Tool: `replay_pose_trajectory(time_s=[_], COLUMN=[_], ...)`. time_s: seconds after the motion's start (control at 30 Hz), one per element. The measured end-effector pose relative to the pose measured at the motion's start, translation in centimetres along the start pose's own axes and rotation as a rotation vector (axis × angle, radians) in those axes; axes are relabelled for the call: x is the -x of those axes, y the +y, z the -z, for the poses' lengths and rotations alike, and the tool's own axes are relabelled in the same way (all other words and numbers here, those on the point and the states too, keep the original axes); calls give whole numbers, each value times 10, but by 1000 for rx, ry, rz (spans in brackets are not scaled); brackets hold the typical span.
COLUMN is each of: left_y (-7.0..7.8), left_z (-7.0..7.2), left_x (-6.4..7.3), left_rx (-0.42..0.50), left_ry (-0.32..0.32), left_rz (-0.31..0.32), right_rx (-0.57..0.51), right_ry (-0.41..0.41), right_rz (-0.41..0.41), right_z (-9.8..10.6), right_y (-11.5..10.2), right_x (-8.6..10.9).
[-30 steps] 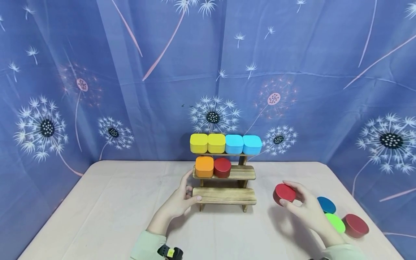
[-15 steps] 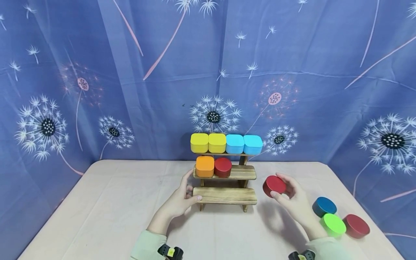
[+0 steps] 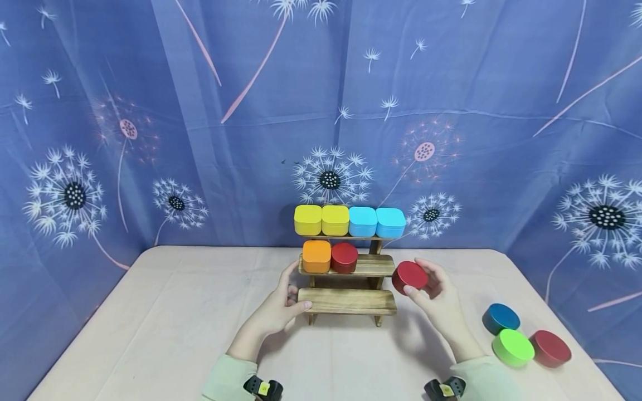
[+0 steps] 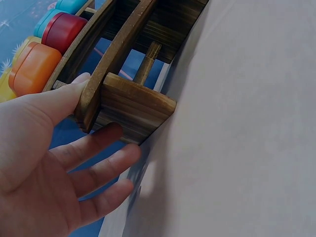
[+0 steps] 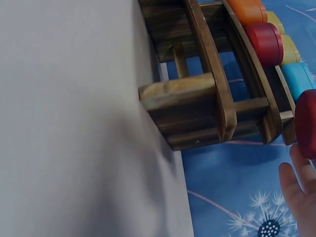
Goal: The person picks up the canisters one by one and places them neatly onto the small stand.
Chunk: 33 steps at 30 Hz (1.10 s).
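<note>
A three-step wooden display stand (image 3: 346, 301) stands on the table. My left hand (image 3: 275, 313) grips the left end of its lowest step; the thumb lies on the step and the other fingers are spread beside and under the end (image 4: 138, 103). My right hand (image 3: 443, 309) holds a red round tin (image 3: 409, 277) in the air by its sides, just right of the middle step; in the right wrist view only part of this tin (image 5: 307, 123) shows. On the middle step an orange square tin (image 3: 316, 256) sits beside another red round tin (image 3: 344, 257).
Two yellow tins (image 3: 308, 220) and two light-blue tins (image 3: 390, 222) fill the top step. At the right of the table stand a dark-blue round tin (image 3: 501, 318), a green one (image 3: 513, 347) and a dark-red one (image 3: 550, 348). A blue dandelion curtain (image 3: 241, 167) hangs behind.
My right hand has carried the red tin leftward and slightly up to the stand's right side, uncovering the blue and green tins. The left hand has stayed on the stand.
</note>
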<state>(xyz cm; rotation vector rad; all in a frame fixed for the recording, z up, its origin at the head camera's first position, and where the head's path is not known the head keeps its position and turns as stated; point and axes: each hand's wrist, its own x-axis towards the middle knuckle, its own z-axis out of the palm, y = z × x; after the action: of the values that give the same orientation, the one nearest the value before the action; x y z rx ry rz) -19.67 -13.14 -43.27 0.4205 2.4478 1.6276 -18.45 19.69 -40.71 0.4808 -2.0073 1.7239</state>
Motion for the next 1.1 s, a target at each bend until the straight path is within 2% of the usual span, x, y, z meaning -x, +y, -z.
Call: replay_pose_trajectory(time_s=[0.1,0.2,0.4,0.6,0.8,0.93,1.1], left_y=[-9,-12,-11,-10,-12,-14,-14], left_z=[0,0,1,0,0,1,2], left_x=[-3,-4,-3,-3,-4,-5,-5], left_rx=[2,18,50,25,18,19,44], left_ry=[1,-7,-19,-9,-10,-17,-29], left_rz=[-2,-3,16,-17,-21,-15,2], right_rx=[-19,-40,-84,-130,-169,-172,-119], right_ry=[6,15,30,27,25,34,61], right_rz=[7,5,10,29,38,21,-23], right_z=[-4,-8,-16,-25,-34,-40,-45], right_y=[0,0,1,-1,-4,-6,-8], right_x=[-1,-3,-7,-12,-16,-19,-21])
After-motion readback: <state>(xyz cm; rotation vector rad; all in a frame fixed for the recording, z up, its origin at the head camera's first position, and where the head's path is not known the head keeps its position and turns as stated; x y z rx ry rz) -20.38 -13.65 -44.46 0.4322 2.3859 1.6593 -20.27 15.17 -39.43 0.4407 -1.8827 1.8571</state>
